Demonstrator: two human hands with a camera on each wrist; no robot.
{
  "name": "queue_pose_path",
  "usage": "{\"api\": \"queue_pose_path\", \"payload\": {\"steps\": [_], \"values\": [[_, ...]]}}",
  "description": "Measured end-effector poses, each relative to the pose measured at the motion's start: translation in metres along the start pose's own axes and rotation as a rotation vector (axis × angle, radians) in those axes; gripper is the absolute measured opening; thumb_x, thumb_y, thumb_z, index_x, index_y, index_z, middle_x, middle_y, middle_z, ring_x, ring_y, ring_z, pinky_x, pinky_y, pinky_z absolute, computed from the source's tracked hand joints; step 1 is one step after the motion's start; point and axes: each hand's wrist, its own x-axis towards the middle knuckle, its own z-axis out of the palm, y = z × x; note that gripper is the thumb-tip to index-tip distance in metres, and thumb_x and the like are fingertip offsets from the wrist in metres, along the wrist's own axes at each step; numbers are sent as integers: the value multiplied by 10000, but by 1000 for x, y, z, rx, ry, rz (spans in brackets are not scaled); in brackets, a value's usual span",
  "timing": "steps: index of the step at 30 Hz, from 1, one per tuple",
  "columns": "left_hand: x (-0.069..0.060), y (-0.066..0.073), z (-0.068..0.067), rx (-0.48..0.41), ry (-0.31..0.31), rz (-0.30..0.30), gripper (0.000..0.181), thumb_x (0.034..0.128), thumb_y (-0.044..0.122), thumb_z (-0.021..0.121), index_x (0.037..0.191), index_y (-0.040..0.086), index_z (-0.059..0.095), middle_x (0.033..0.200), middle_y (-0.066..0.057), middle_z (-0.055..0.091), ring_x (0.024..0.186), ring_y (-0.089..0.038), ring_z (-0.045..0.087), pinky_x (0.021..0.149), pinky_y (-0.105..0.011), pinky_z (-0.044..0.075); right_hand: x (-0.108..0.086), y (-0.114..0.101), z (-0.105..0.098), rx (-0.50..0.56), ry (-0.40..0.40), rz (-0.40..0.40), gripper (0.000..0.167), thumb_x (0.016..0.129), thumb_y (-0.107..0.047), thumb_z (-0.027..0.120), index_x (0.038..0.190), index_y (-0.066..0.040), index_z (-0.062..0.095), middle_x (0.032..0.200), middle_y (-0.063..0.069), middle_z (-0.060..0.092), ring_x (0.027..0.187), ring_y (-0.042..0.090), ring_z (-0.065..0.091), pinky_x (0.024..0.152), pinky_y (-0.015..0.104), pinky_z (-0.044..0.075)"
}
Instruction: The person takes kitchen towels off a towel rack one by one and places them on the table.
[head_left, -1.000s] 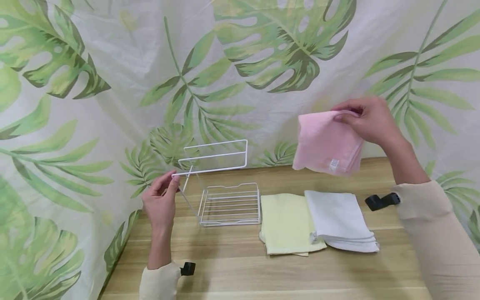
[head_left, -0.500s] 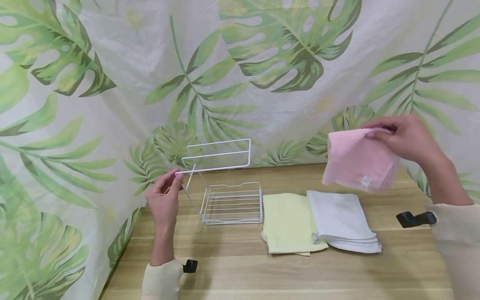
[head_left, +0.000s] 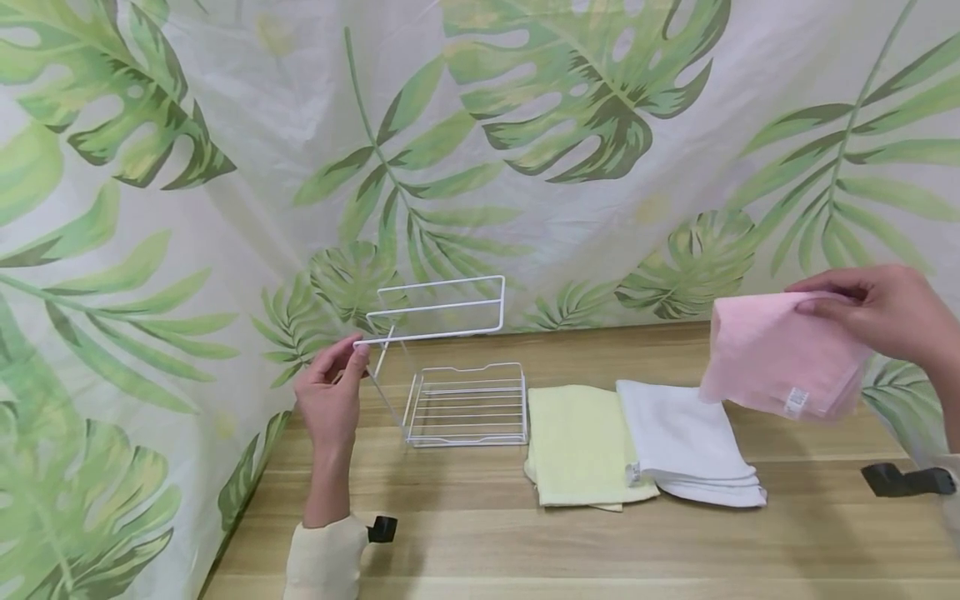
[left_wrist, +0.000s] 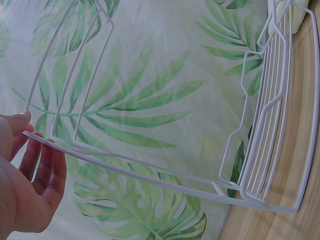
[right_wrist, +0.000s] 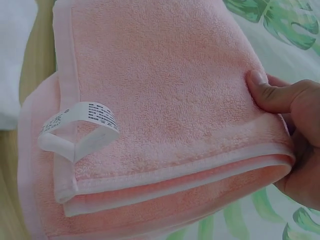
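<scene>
A folded pink towel (head_left: 783, 350) with a white label hangs from my right hand (head_left: 885, 312), pinched at its folded upper edge between thumb and fingers. In the right wrist view the terry cloth and looped label of the towel (right_wrist: 165, 85) fill most of the picture. My left hand (head_left: 332, 400) pinches the upper left corner of a white wire rack (head_left: 468, 442). The left wrist view has the thumb and fingers around the end of the rack's top wire (left_wrist: 135, 175). The rack's slatted base stands on the table.
Right of the rack lies a folded yellow towel (head_left: 588, 446). A stack of folded white towels (head_left: 682, 433) overlaps its right edge. All lie on the wooden table (head_left: 480, 550). A leaf-patterned cloth (head_left: 555, 242) hangs behind the table and along its left side.
My right hand has carried the pink towel to the right and lower, and it now hangs beside and partly over the white towels' far corner. The left hand keeps its pinch on the rack.
</scene>
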Motion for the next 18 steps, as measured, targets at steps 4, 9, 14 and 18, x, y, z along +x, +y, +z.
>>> {"api": "queue_pose_path", "payload": {"steps": [4, 9, 14, 18], "values": [[0, 0, -1, -2, -2, 5, 255, 944, 90, 836, 1142, -65, 793, 924, 77, 754, 775, -31, 712, 707, -195, 663, -8, 9, -2, -43, 1, -20, 157, 956, -155, 830, 1061, -38, 838, 878, 160, 813, 536, 54, 542, 445, 215, 439], [0, -1, -1, -10, -9, 10, 251, 945, 82, 833, 1141, -69, 792, 930, 72, 759, 770, -34, 714, 702, -186, 659, -22, 17, -2, -67, 37, -102, 123, 894, -26, 849, 1017, -29, 838, 822, 72, 814, 464, 77, 420, 420, 204, 357], [0, 1, 0, -22, -7, 6, 246, 946, 71, 829, 1139, -76, 791, 924, 65, 755, 772, -34, 715, 701, -168, 653, -36, 29, 0, 18, 53, -188, 193, 850, 101, 823, 979, -42, 834, 838, -474, 635, 485, -35, 536, 443, 123, 417], [0, 2, -1, -30, -11, 9, 243, 946, 63, 826, 1138, -82, 789, 918, 61, 754, 768, -34, 715, 702, -181, 659, -46, 37, 2, 141, 47, -206, 314, 851, 160, 787, 956, -129, 848, 894, -490, 641, 604, -148, 632, 482, 87, 474]]}}
